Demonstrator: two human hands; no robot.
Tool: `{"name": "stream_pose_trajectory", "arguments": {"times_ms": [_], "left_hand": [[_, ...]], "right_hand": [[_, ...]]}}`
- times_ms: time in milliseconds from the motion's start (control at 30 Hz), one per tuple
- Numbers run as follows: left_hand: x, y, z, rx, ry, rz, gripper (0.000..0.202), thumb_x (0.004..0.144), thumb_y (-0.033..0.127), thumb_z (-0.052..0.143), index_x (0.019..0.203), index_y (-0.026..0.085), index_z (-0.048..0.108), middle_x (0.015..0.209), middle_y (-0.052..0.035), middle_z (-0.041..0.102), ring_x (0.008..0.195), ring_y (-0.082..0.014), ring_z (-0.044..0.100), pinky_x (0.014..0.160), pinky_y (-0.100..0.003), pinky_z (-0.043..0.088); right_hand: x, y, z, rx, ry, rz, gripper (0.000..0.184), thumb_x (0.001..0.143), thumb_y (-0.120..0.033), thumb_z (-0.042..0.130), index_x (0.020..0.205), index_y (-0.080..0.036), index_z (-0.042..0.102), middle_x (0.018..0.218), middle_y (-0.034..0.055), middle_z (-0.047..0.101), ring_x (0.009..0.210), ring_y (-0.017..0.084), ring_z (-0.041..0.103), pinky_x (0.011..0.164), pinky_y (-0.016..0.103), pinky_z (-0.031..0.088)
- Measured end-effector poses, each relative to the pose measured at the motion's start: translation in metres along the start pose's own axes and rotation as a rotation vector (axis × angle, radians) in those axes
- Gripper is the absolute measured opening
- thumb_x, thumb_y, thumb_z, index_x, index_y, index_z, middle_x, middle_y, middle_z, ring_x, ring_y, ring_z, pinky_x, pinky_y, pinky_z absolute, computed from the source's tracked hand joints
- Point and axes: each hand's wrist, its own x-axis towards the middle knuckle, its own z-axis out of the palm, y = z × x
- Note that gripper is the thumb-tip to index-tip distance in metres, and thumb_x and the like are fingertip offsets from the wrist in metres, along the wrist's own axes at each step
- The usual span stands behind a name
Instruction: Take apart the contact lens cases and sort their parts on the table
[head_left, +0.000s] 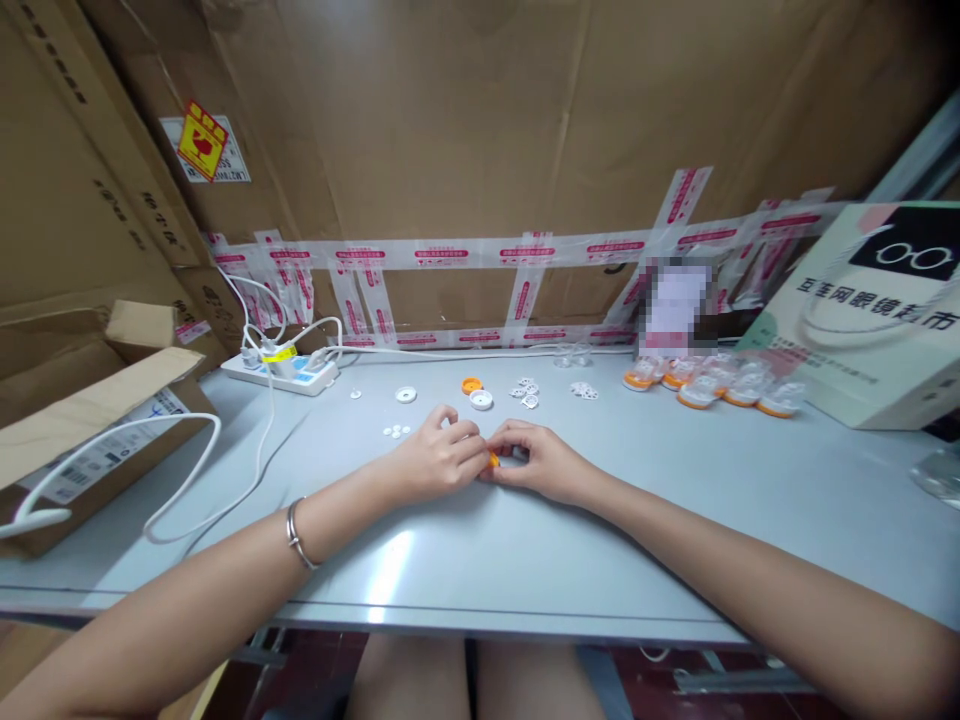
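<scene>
Orange part (pixel 494 460) pinched between left grip (pixel 442 458) and right grip (pixel 541 462), mostly covered.

The left hand (pixel 441 457) and right hand (pixel 546 462) meet over the table (pixel 600 560), their fingers on an orange piece (pixel 493 459), mostly hidden. Just beyond, a white ring (pixel 481 400) sits near side of an orange ring (pixel 472 385). To their left lie another white disc (pixel 406 395) and small white caps (pixel 396 432); to their right, white plates (pixel 528 391). Far right, clear-topped units (pixel 703 392) with orange bases cluster beside a bag (pixel 855 350). Far left, a power strip (pixel 281 372) lies near an open carton (pixel 105 440).
</scene>
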Motion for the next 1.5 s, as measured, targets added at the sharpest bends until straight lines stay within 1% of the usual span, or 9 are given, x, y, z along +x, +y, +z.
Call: {"name": "stream_pose_trajectory", "arguments": {"times_ms": [133,233,500,600,700,1000,1200,1333,1500], "left_hand": [[0.001,-0.005,0.005,-0.09,0.021,-0.152,0.019,0.088,0.018,0.043,0.073,0.016,0.055,0.071,0.0012,0.065,0.074,-0.0122,0.056,0.067,-0.031,0.03],[-0.009,-0.02,-0.005,-0.07,-0.018,-0.183,0.018,0.087,0.018,0.043,0.076,0.016,0.057,0.075,-0.0004,0.066,0.076,-0.013,0.056,0.069,-0.031,0.031],[-0.103,-0.078,-0.065,0.033,-0.227,-0.416,0.019,0.085,0.025,0.045,0.077,0.02,0.06,0.076,-0.0001,0.067,0.075,-0.0151,0.059,0.07,-0.03,0.034],[-0.129,-0.081,-0.066,0.023,-0.307,-0.46,0.019,0.084,0.026,0.044,0.077,0.022,0.061,0.075,0.0004,0.068,0.075,-0.0156,0.06,0.07,-0.03,0.034],[-0.138,-0.079,-0.057,0.05,-0.324,-0.462,0.02,0.084,0.026,0.044,0.077,0.022,0.062,0.077,-0.0003,0.068,0.077,-0.0166,0.06,0.07,-0.031,0.033],[-0.139,-0.076,-0.051,0.036,-0.342,-0.506,0.025,0.088,0.029,0.041,0.079,0.021,0.062,0.078,-0.001,0.068,0.078,-0.0168,0.059,0.074,-0.033,0.029],[-0.132,-0.072,-0.055,0.007,-0.198,-0.577,0.021,0.088,0.027,0.043,0.08,0.023,0.062,0.081,0.0,0.069,0.079,-0.0166,0.06,0.074,-0.033,0.03],[-0.094,-0.05,-0.057,-0.141,-0.112,-0.618,0.019,0.088,0.028,0.044,0.085,0.02,0.061,0.084,-0.0026,0.068,0.082,-0.0163,0.06,0.075,-0.032,0.033],[-0.027,-0.008,-0.045,-0.449,-0.335,-0.57,0.031,0.08,0.038,0.056,0.106,0.021,0.055,0.1,-0.0048,0.063,0.094,-0.0183,0.058,0.078,-0.031,0.038]], "right_hand": [[-0.001,-0.002,0.0,-0.003,-0.001,0.024,0.022,0.067,-0.031,0.067,0.084,-0.017,0.068,0.079,0.0038,0.057,0.074,0.015,0.054,0.071,0.028,0.045],[-0.001,-0.004,0.0,-0.01,-0.014,0.049,0.024,0.067,-0.03,0.066,0.087,-0.018,0.068,0.083,0.0042,0.059,0.077,0.015,0.055,0.073,0.028,0.045],[-0.003,-0.006,-0.002,-0.053,-0.024,0.024,0.022,0.068,-0.026,0.064,0.089,-0.019,0.065,0.086,0.0043,0.059,0.079,0.015,0.054,0.074,0.029,0.044],[-0.003,-0.007,-0.001,-0.067,-0.011,0.012,0.022,0.068,-0.025,0.064,0.089,-0.019,0.064,0.085,0.0037,0.058,0.078,0.015,0.053,0.074,0.029,0.043],[-0.003,-0.007,0.0,-0.074,-0.006,0.007,0.022,0.068,-0.025,0.063,0.09,-0.019,0.063,0.085,0.0036,0.058,0.078,0.015,0.053,0.074,0.029,0.043],[-0.003,-0.005,0.0,-0.081,-0.015,0.023,0.028,0.069,-0.026,0.063,0.095,-0.018,0.062,0.087,0.0042,0.057,0.08,0.015,0.054,0.076,0.03,0.044],[-0.004,-0.005,-0.001,-0.075,-0.014,0.027,0.028,0.068,-0.026,0.064,0.095,-0.019,0.063,0.086,0.0042,0.057,0.08,0.016,0.053,0.076,0.03,0.044],[-0.003,-0.008,-0.003,-0.025,-0.017,0.081,0.039,0.064,-0.033,0.07,0.098,-0.018,0.061,0.088,0.0043,0.056,0.081,0.016,0.053,0.077,0.031,0.043],[-0.002,-0.008,-0.007,0.139,0.01,0.203,0.042,0.072,-0.045,0.06,0.103,-0.017,0.058,0.079,0.0017,0.057,0.07,0.013,0.052,0.067,0.028,0.042]]}}
